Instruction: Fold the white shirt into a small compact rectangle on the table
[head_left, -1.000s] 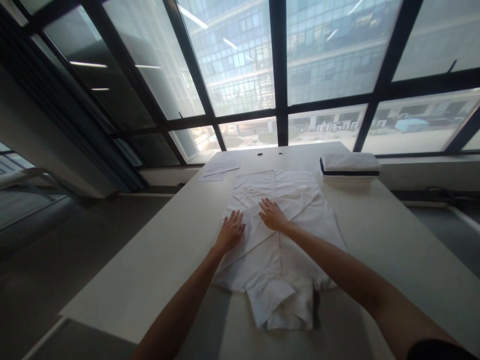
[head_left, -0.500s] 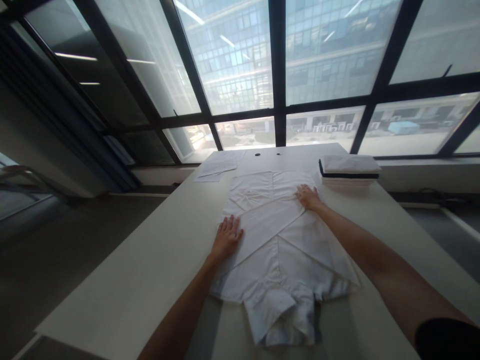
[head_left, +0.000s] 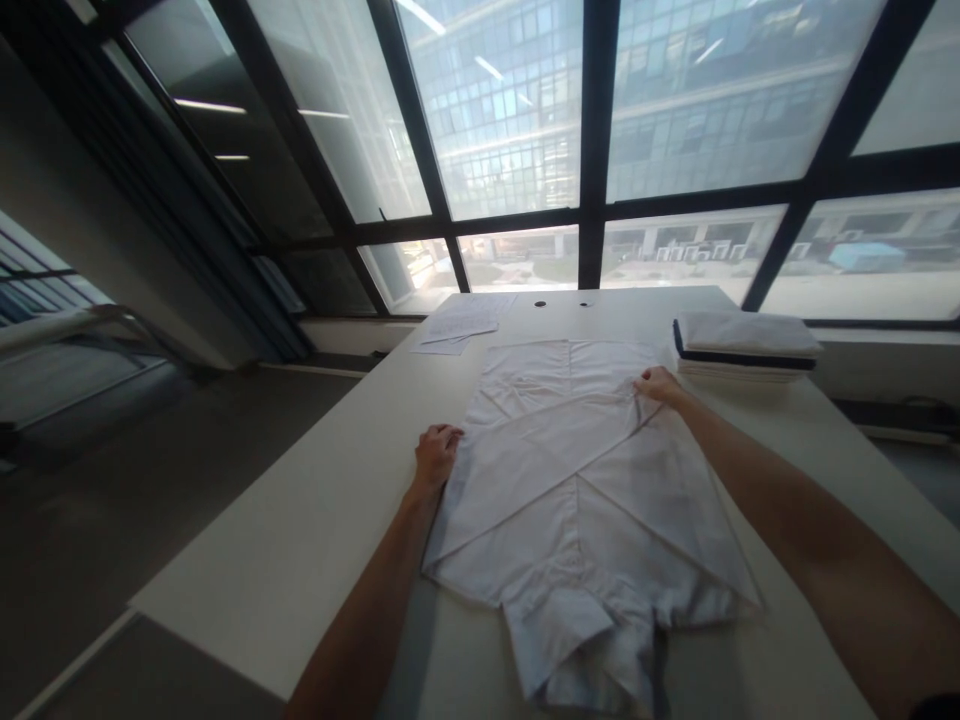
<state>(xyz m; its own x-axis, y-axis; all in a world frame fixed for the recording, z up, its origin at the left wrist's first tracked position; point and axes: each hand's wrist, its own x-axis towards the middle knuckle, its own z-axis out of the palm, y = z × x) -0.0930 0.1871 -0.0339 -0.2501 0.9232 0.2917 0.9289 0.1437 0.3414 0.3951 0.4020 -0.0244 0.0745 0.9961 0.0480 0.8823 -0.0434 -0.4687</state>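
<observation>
A white shirt point(head_left: 577, 480) lies flat on a white table point(head_left: 315, 520), its sides folded inward so they cross in the middle. My left hand point(head_left: 436, 452) rests at the shirt's left edge with fingers curled, pinching the cloth. My right hand point(head_left: 657, 384) sits at the shirt's upper right edge, fingers closed on the fabric there. Both forearms stretch out over the table from the near side.
A stack of folded white and dark garments point(head_left: 742, 345) stands at the back right of the table. Sheets of paper point(head_left: 461, 325) lie at the back left. Two small dark holes point(head_left: 559, 302) sit near the far edge. Large windows rise behind the table.
My right hand has moved from the shirt's middle out to its upper right edge. My left hand slid to the left edge, and its flat fingers have curled onto the cloth.
</observation>
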